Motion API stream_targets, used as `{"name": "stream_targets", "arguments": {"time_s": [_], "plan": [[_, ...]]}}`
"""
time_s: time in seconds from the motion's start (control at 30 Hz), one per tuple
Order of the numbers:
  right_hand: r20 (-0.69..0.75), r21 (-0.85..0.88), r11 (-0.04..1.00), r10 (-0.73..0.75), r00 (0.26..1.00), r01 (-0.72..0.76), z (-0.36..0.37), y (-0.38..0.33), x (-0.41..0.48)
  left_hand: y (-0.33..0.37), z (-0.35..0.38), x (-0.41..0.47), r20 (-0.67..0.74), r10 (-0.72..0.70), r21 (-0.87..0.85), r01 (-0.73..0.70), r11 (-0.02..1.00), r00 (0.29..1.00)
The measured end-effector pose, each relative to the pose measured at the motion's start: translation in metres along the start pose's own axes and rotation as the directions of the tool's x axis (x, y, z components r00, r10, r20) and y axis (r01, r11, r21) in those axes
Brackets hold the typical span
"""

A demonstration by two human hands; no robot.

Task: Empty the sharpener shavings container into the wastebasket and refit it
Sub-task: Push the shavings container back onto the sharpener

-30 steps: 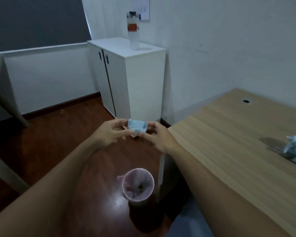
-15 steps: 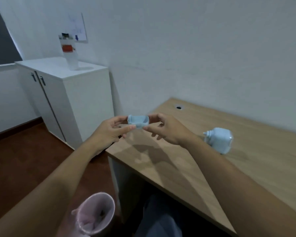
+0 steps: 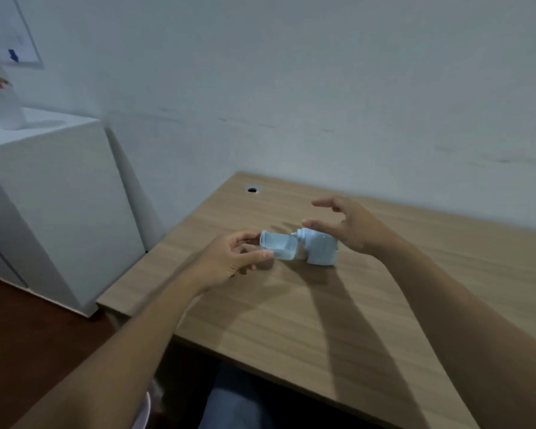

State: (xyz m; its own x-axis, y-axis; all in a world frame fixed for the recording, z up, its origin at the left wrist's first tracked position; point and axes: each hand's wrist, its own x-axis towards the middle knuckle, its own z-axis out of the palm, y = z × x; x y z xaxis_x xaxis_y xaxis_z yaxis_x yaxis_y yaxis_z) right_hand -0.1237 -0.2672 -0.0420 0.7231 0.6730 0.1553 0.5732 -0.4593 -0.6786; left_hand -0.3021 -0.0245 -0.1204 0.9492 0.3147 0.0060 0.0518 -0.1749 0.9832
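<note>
- The cabinet (image 3: 53, 205) stands at far left, off the desk and out of the work. A sliver of what may be the wastebasket (image 3: 146, 410) shows at the bottom edge by the left forearm; too little is visible to be sure.
- The step in hand looks like refitting: the container (image 3: 279, 246) seems empty, so what is left is to slide it home.
- To do it well, line up the container's open end squarely with the sharpener's slot before pushing. The slot side is hidden here, so the match should be felt for, not forced.
- The body needs bracing against the push, or it will likely skid along the smooth desk (image 3: 291, 320).
- The left hand (image 3: 229, 258) pinches the container between thumb and fingers, the rest of the fingers loosely curled. The container is clear of the desk, just left of the sharpener.
- The sharpener (image 3: 321, 247) lies on the desk, its nozzle end toward the container. Whether the two touch I cannot tell.
- The right hand (image 3: 350, 227) is spread, fingers apart and curved over the sharpener's top, holding nothing. Contact with it is unclear.
</note>
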Motion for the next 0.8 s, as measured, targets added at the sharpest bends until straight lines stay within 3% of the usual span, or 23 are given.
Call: {"name": "stream_targets", "arguments": {"time_s": [0.2,0.37,0.6,0.8], "plan": [[0.153,0.191,0.976,0.075,0.985,-0.104,0.012,0.042,-0.015,0.0,0.015,0.009,0.096,-0.028,-0.029,0.031,0.999,0.995],[0.152,0.382,0.913,0.089,0.984,-0.142,0.017,0.058,-0.021,-0.003,0.014,0.014,0.136,-0.071,0.025,0.068,0.997,0.988],[0.157,0.402,0.907,0.066,0.985,-0.125,0.018,0.056,-0.024,-0.005,0.02,0.022,0.087,-0.088,0.138,0.076,0.988,0.992],[0.107,0.374,0.922,0.062,0.992,-0.097,0.024,0.055,-0.027,-0.012,0.033,0.038,0.085,-0.05,0.09,0.043,0.995,0.995]]}}
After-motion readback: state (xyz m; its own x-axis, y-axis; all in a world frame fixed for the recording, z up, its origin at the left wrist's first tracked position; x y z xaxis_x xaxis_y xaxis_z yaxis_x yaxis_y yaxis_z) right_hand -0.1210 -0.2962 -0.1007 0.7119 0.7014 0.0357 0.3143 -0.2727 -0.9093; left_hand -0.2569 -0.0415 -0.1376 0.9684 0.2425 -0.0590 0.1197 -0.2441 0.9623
